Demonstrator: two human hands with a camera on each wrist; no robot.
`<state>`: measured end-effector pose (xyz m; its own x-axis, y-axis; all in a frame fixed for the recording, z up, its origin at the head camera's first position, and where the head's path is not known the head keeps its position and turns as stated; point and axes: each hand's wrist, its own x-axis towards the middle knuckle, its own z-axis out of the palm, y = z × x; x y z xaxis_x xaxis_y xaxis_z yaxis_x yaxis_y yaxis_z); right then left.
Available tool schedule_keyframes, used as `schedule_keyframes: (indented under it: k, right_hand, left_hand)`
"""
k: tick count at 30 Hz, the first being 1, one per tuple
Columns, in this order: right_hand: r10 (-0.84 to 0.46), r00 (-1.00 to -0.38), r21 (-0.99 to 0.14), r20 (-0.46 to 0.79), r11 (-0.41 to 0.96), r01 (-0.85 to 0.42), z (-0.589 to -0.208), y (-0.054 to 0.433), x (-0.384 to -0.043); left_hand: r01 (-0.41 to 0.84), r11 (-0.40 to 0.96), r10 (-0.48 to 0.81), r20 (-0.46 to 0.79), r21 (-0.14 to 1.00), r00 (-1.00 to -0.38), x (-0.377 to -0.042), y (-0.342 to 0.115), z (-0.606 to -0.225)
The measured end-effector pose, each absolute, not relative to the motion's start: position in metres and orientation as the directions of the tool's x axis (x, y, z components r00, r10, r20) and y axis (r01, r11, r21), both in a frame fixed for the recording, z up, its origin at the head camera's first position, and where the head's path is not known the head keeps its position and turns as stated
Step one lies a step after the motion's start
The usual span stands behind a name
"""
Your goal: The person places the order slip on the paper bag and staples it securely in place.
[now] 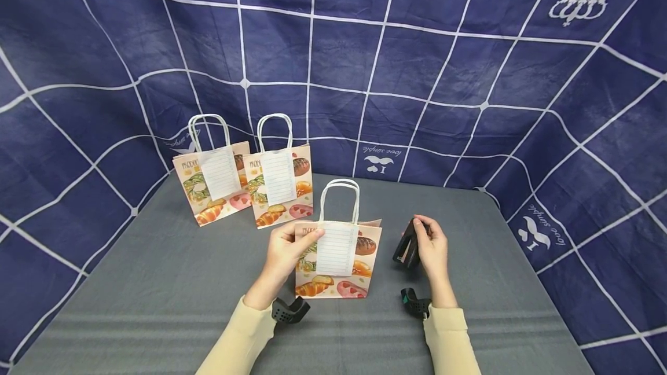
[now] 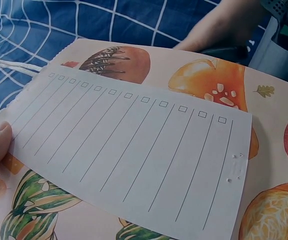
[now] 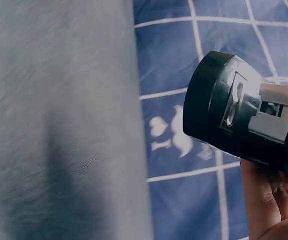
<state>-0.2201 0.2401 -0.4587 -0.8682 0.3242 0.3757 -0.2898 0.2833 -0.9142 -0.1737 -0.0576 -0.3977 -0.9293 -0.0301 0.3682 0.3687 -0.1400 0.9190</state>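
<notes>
My left hand [image 1: 283,250] pinches a food-printed paper bag [image 1: 367,271] by its upper left edge, the thumb in front. The bag stands upright with white twisted handles raised. A lined white sheet [image 1: 336,250] with a column of small boxes lies against its front; in the left wrist view the sheet [image 2: 144,145] shows small marks near one end. To the right of the bag, my right hand [image 1: 432,245] holds a black stapler [image 1: 406,247] above the table. Its metal parts show on the stapler [image 3: 234,105] in the right wrist view.
Two similar paper bags, one at far left [image 1: 190,187] and one beside it [image 1: 304,184], stand at the back left, each with a lined sheet on its front. A grey cloth covers the table [image 1: 172,300]. Blue white-gridded fabric [image 1: 417,62] hangs behind and along the sides.
</notes>
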Motion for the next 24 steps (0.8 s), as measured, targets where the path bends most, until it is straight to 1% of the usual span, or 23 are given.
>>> schedule_keyframes:
  k: [3, 4, 10, 13, 16, 20, 24]
  right_hand:
    - [0.322, -0.857, -0.887, 0.402, 0.368, -0.278, -0.445, 0.233, -0.217]
    - [0.324, -0.854, -0.886, 0.408, 0.366, -0.284, -0.44, 0.231, -0.215]
    - [0.306, -0.824, -0.873, 0.478, 0.274, -0.405, -0.416, 0.22, -0.206]
    - [0.258, -0.812, -0.846, 0.524, 0.27, -0.46, -0.404, 0.215, -0.202]
    - [0.194, -0.807, -0.825, 0.558, 0.234, -0.514, -0.391, 0.208, -0.198]
    - [0.094, -0.79, -0.795, 0.606, 0.121, -0.595, -0.374, 0.201, -0.193]
    - [0.029, -0.763, -0.763, 0.646, 0.072, -0.643, -0.359, 0.193, -0.188]
  left_hand:
    - [0.358, -0.141, -0.03, 0.358, 0.923, -0.933, -0.174, -0.058, -0.397]
    - [0.357, -0.14, -0.029, 0.357, 0.923, -0.934, -0.174, -0.058, -0.397]
    - [0.357, -0.133, -0.025, 0.357, 0.925, -0.934, -0.174, -0.058, -0.396]
    - [0.347, -0.135, -0.025, 0.347, 0.928, -0.938, -0.173, -0.058, -0.396]
    - [0.339, -0.142, -0.026, 0.339, 0.93, -0.94, -0.173, -0.058, -0.395]
    - [0.339, -0.142, -0.024, 0.339, 0.93, -0.941, -0.174, -0.058, -0.396]
    - [0.347, -0.14, -0.023, 0.347, 0.927, -0.938, -0.174, -0.058, -0.396]
